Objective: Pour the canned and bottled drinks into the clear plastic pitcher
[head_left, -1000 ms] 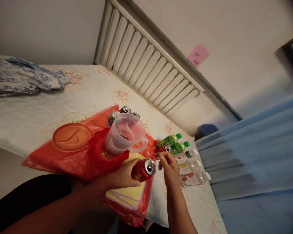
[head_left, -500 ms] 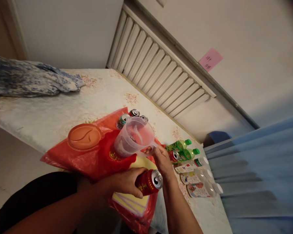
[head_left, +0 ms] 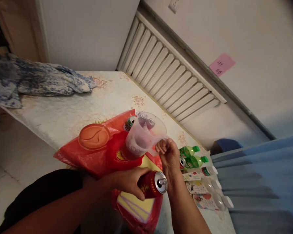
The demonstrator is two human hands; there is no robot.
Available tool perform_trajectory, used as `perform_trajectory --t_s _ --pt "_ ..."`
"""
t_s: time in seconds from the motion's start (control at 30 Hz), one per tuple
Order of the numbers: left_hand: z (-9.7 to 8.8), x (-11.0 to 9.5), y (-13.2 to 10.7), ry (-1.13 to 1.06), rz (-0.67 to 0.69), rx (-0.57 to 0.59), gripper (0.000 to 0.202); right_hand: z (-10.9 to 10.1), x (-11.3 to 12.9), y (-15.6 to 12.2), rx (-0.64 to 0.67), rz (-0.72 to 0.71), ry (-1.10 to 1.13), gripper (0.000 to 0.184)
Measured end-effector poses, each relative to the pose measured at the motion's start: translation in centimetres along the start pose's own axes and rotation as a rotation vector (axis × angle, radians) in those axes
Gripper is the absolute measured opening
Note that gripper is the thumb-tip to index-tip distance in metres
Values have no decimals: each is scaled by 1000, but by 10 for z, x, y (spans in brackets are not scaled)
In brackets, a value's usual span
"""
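My left hand (head_left: 130,182) is wrapped round a red drink can (head_left: 150,184), whose opened silver top faces right. The fingers of my right hand (head_left: 168,154) curl round the handle of a clear plastic jug (head_left: 144,136). The jug stands over a red plastic bag (head_left: 88,162) with yellow print, leaning slightly. Left of it, an orange round lid (head_left: 94,136) lies on the bag. A green-and-dark can (head_left: 130,123) is just behind the jug, and other cans show blurred through its wall.
The flowered tablecloth (head_left: 112,97) carries two green bottles (head_left: 194,161) and several clear bottles (head_left: 207,187) on the right. A patterned cloth (head_left: 56,79) lies at the far left. A radiator (head_left: 171,68) runs along the back wall, and a blue curtain (head_left: 263,182) hangs at the right.
The view has shifted, so most things sit further right. The jug has moved slightly right and now covers the cans behind it. My right hand has turned at the handle; the left still holds the can.
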State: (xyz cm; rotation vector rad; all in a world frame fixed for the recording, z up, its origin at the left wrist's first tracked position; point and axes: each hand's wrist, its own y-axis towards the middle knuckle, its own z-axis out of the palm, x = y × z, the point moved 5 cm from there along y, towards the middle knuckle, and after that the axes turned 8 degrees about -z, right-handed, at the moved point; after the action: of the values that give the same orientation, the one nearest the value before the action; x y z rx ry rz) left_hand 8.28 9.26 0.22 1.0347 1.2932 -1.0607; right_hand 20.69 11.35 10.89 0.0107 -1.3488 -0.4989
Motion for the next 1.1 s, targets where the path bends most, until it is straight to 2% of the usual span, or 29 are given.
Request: perform_trajectory --t_s 0.13,0.27,0.4,0.57,0.8,1.0,1.1 --pt "-4 -9 -6 20 8 22 95 -2 38 3 -76 -83 -54 42" --pt "-16 -15 -11 104 -8 -45 93 -8 80 6 -141 -138 -102 42" --pt "-28 -23 -15 44 64 -56 89 -18 118 3 -178 -170 -167 46" --pt "-49 -27 -18 124 45 -223 85 -34 152 -14 -218 -166 -272 47" --pt "-65 -30 -23 152 32 -412 75 -52 171 -46 -242 -111 -396 46" --pt "-72 -23 -15 -2 31 -424 72 -63 166 -65 -170 -33 -508 54" --pt "-75 -23 -14 0 29 -447 70 -62 162 -70 -146 -21 -607 53"
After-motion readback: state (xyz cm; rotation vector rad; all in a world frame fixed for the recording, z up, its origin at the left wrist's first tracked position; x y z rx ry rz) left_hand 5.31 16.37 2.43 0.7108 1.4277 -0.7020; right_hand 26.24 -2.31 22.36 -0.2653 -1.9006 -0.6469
